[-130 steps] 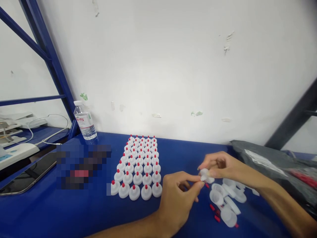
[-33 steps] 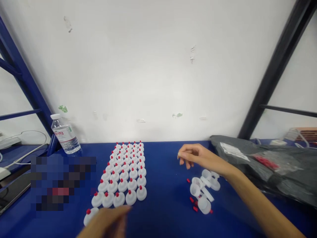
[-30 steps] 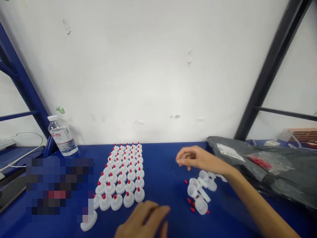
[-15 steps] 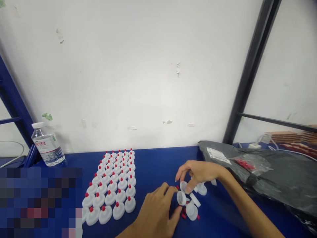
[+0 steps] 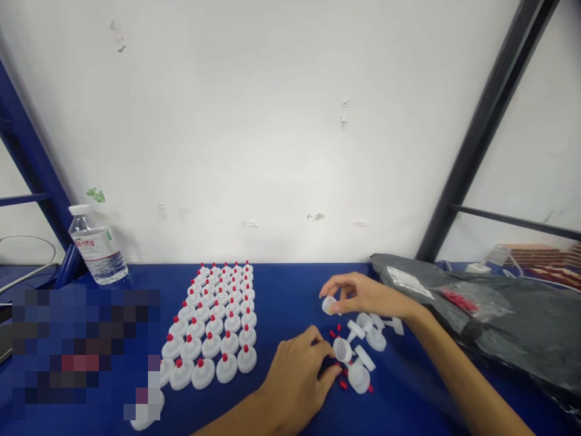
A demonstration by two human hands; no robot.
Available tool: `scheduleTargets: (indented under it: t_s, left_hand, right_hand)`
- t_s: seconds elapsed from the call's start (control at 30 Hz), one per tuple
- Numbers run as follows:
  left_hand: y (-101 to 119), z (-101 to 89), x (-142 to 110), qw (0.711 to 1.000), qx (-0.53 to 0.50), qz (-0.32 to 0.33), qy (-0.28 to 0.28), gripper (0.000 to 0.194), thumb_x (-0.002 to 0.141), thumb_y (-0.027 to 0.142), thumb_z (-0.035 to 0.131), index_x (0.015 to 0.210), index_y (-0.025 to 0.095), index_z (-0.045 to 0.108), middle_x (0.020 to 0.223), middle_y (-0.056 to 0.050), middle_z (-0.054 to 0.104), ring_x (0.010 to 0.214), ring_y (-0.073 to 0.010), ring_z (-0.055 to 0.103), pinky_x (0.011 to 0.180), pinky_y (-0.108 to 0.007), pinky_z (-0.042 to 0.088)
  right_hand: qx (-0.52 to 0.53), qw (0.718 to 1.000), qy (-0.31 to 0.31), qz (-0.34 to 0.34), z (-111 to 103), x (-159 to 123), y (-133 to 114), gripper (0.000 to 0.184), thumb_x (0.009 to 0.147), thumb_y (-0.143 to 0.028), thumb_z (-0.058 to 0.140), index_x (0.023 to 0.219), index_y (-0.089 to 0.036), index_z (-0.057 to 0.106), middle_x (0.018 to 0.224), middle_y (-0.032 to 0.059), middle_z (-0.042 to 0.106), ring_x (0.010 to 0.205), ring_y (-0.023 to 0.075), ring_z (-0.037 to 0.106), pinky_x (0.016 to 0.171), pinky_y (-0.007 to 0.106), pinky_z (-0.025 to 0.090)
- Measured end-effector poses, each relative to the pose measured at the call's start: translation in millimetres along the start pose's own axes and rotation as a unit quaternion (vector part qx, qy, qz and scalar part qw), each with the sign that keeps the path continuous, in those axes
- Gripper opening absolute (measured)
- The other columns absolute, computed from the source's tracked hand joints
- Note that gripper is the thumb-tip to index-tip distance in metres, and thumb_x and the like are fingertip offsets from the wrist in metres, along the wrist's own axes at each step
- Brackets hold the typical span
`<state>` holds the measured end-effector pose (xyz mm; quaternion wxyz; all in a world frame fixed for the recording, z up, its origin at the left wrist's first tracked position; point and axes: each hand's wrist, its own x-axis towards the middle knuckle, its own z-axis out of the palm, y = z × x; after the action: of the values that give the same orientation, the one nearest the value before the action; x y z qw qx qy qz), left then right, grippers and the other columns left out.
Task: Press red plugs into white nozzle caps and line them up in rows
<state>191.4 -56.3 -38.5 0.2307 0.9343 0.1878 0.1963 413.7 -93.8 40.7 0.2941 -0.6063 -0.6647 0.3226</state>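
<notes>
My right hand [image 5: 358, 293] hovers above the blue table [image 5: 290, 290] and pinches a white cap [image 5: 329, 304] between thumb and fingertips. Below it lies a small heap of loose white caps [image 5: 361, 348] with several tiny red tips [image 5: 338, 332] scattered among them. My left hand [image 5: 297, 378] rests on the table with fingers curled at the heap's left edge, its fingertips down among the red tips; what they grip is hidden. To the left stand rows of finished white caps with red tips [image 5: 215, 324].
A water bottle [image 5: 96, 245] stands at the back left against the white wall. A dark grey plastic bag [image 5: 490, 315] with a label and red pieces lies at the right. A blurred patch covers the table's left. One cap [image 5: 146, 415] lies near the front edge.
My right hand has lifted one white cap off the heap. My left hand has come from the front edge of the rows over to the red tips beside the heap.
</notes>
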Motion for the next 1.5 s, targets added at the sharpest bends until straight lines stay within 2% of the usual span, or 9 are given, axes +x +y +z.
scheduleTargets:
  t_s: [0.33, 0.53, 0.83, 0.97, 1.17, 1.27, 1.37, 1.43, 1.5]
  left_hand:
    - [-1.7, -0.4, -1.0, 1.000, 0.003, 0.018, -0.002, 0.013, 0.093, 0.024, 0.059, 0.095, 0.027, 0.071, 0.100, 0.003, 0.067, 0.080, -0.0128, 0.065, 0.071, -0.024, 0.046]
    - [-1.1, -1.8, -2.6, 1.000, -0.002, 0.026, -0.003, 0.015, 0.091, 0.034, 0.065, 0.104, 0.030, 0.072, 0.102, 0.003, 0.068, 0.078, -0.0138, 0.065, 0.069, -0.024, 0.046]
    - [-6.6, 1.6, -2.5, 1.000, -0.015, 0.023, 0.006, 0.015, 0.093, 0.027, 0.060, 0.098, 0.030, 0.074, 0.100, 0.003, 0.069, 0.079, -0.0135, 0.066, 0.068, -0.024, 0.045]
    - [-3.9, -3.6, -1.3, 0.997, -0.075, -0.005, 0.037, 0.015, 0.091, 0.027, 0.062, 0.097, 0.028, 0.075, 0.098, 0.002, 0.073, 0.072, -0.0128, 0.065, 0.068, -0.023, 0.045]
    - [-0.9, -11.0, 3.2, 0.950, -0.275, -0.146, 0.029, 0.018, 0.085, 0.029, 0.062, 0.087, 0.019, 0.077, 0.059, 0.002, 0.067, 0.042, -0.0096, 0.055, 0.047, -0.019, 0.038]
    - [-3.5, -10.3, 5.8, 0.934, -0.317, -0.155, 0.060, 0.021, 0.084, 0.027, 0.062, 0.095, 0.018, 0.077, 0.074, -0.001, 0.073, 0.043, -0.0085, 0.058, 0.045, -0.018, 0.039]
    - [-4.7, -10.4, 7.2, 0.929, -0.333, -0.142, 0.078, 0.027, 0.087, 0.028, 0.056, 0.102, 0.019, 0.077, 0.095, -0.004, 0.074, 0.045, -0.0074, 0.060, 0.044, -0.019, 0.039]
    - [-4.0, -11.5, 7.8, 0.924, -0.344, -0.150, 0.072, 0.027, 0.088, 0.026, 0.054, 0.099, 0.019, 0.077, 0.092, -0.003, 0.074, 0.045, -0.0076, 0.061, 0.044, -0.018, 0.038]
    - [-3.3, -12.6, 8.4, 0.914, -0.364, -0.165, 0.065, 0.024, 0.086, 0.024, 0.055, 0.096, 0.018, 0.076, 0.089, -0.003, 0.075, 0.044, -0.0080, 0.063, 0.043, -0.017, 0.038]
  right_hand:
    - [0.016, 1.000, 0.017, 0.013, 6.5, 1.7, 0.0, 0.039, 0.085, -0.055, 0.066, 0.104, -0.021, 0.070, 0.088, 0.0042, 0.067, 0.079, 0.0183, 0.060, 0.064, 0.027, 0.047]
    - [0.016, 1.000, 0.018, 0.020, 8.9, 1.7, 0.1, 0.037, 0.090, -0.055, 0.060, 0.105, -0.022, 0.069, 0.085, 0.0032, 0.065, 0.071, 0.0165, 0.058, 0.064, 0.029, 0.047]
    - [0.006, 1.000, 0.024, 0.015, 12.8, 4.8, -2.0, 0.038, 0.091, -0.055, 0.058, 0.103, -0.022, 0.069, 0.095, 0.0050, 0.068, 0.078, 0.0180, 0.060, 0.070, 0.031, 0.049]
    - [0.015, 0.999, 0.042, 0.004, 13.8, 6.3, 1.2, 0.036, 0.091, -0.054, 0.059, 0.105, -0.022, 0.069, 0.100, 0.0048, 0.067, 0.083, 0.0192, 0.060, 0.074, 0.031, 0.050]
    - [0.014, 0.999, 0.044, 0.016, 14.2, 5.6, 4.7, 0.037, 0.090, -0.053, 0.062, 0.114, -0.025, 0.066, 0.094, 0.0035, 0.067, 0.079, 0.0187, 0.061, 0.075, 0.033, 0.050]
    - [0.015, 0.999, 0.040, 0.017, 14.5, 5.7, 3.8, 0.040, 0.090, -0.053, 0.061, 0.117, -0.025, 0.065, 0.092, 0.0035, 0.067, 0.081, 0.0197, 0.062, 0.077, 0.035, 0.050]
    - [0.020, 0.999, 0.033, 0.011, 15.3, 6.4, 2.0, 0.040, 0.091, -0.053, 0.059, 0.119, -0.025, 0.065, 0.106, 0.0057, 0.067, 0.083, 0.0195, 0.062, 0.080, 0.036, 0.050]
    - [0.029, 0.999, 0.028, 0.003, 15.9, 6.7, 0.9, 0.039, 0.092, -0.053, 0.058, 0.118, -0.024, 0.066, 0.113, 0.0064, 0.067, 0.085, 0.0196, 0.062, 0.082, 0.036, 0.051]
    - [0.042, 0.999, 0.024, -0.001, 16.5, 6.6, -0.2, 0.038, 0.092, -0.052, 0.059, 0.116, -0.024, 0.066, 0.106, 0.0059, 0.068, 0.086, 0.0201, 0.062, 0.081, 0.035, 0.050]
